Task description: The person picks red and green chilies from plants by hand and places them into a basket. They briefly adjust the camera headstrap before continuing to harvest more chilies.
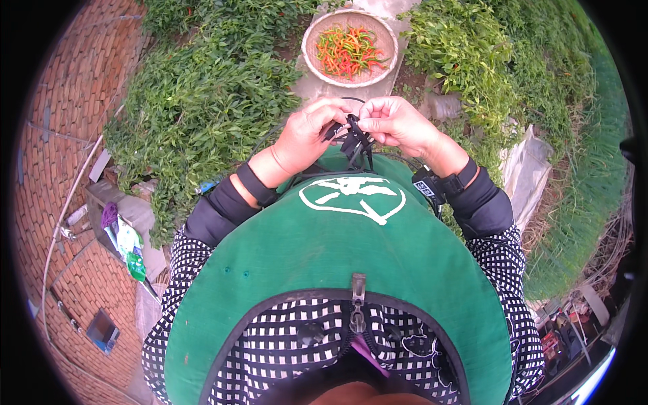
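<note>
In front of my green apron (283, 248), both hands meet over black straps and thin cords. My left hand (309, 134) pinches a short black strap (335, 130) that bears light writing. Close beside it, my right hand (397, 126) grips the knotted black strap (357, 134) between thumb and fingers. Dark cables hang below the straps and partly disappear behind the apron. Each wrist wears a black band, and a small black device (425, 186) sits by the right one. Beyond the hands, a round woven basket (310, 50) holds many red, orange and green chili peppers (349, 53).
The basket stands on a concrete path (314, 86) between leafy pepper plants (217, 96). Brick paving (81, 76) with a long pale hose (76, 187) lies left. A concrete block (152, 217) carries packets and purple material. Plastic sheeting (526, 167) and grass (582, 223) are at right.
</note>
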The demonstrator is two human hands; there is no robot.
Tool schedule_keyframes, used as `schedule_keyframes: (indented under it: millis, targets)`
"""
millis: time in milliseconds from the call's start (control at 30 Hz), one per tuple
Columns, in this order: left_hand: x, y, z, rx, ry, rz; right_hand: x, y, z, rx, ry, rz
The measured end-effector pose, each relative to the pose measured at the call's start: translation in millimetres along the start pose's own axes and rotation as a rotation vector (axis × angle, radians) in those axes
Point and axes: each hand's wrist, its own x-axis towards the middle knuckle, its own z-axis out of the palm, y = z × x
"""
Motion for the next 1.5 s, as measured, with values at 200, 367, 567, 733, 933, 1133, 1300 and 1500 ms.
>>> schedule_keyframes:
  millis: [200, 367, 567, 733, 933, 1133, 1300, 1500]
  targets:
    - [-1, -3, -2, 0.131, -0.014, 0.095, -3, -1, 0, 0.047, 0.024, -0.103]
    - [-2, 2, 4, -0.175, 0.035, -0.141, -9, 5, -3, -0.241, 0.091, -0.345]
    - [-25, -12, -25, -0.371, 0.005, -0.631, -66, 26, -62, -0.942, 0.079, -0.218]
    - [-59, -23, -51, -0.403, -0.037, -0.922, -133, 57, -98, -0.848, 0.068, 0.381]
    - [-57, -26, -54, -0.565, -0.197, -0.955, -135, 36, -104, -0.390, 0.189, -0.069]
    - [-29, -10, -42, -0.856, -0.128, -0.672, -92, 24, -55, 0.440, 0.224, -0.376]
    - [-19, -5, -37, -0.965, -0.278, -0.708, -90, 30, -48, -0.248, 0.187, 0.200]
    - [-47, -18, -41, -0.669, -0.370, -0.961, -104, 43, -49, -0.507, 0.006, 0.389]
